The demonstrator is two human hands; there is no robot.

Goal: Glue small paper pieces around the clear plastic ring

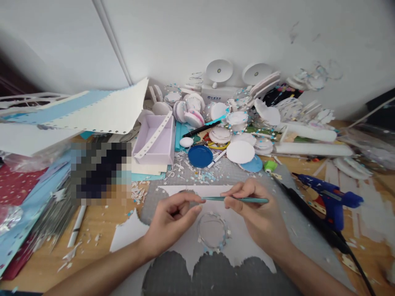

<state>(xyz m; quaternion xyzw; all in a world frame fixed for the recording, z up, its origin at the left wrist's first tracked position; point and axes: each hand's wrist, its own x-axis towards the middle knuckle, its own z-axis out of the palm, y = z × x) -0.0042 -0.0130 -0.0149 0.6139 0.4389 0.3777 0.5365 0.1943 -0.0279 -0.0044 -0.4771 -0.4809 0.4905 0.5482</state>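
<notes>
At far left, a red patterned sheet (18, 170) is overlapped by pale blue punched paper, beside a bundle of thin grey wires (58, 222). A white capped marker (77, 226) is laid on the wooden bench (92, 222); the patch above it is pixelated, contents unreadable. Over this, a cream-and-blue sheet (123, 111) with punched edges is propped at a slant. Next, a lilac open-topped box (156, 154) is crossed diagonally by a punched strip (154, 135).

The left hand (174, 222) is curled, thumb and index fingertip nearly meeting at the tool's tip; whether anything is pinched there cannot be told. Beyond, a round blue lid (200, 156) is surrounded by paper crumbs. Between the hands, a thin round ring (212, 213) flecked white and pale blue is laid on a white sheet (237, 242) with scalloped, ragged edges, itself on a grey mat (173, 275). White discs (240, 152) are heaped behind.

A slim teal tool (254, 200) is gripped between thumb and fingers of the right hand (247, 199), roughly level above the sheet. Farther right, a black corded tool (308, 218) is laid diagonally, then a blue glue gun (331, 197), and translucent strips (367, 213).
</notes>
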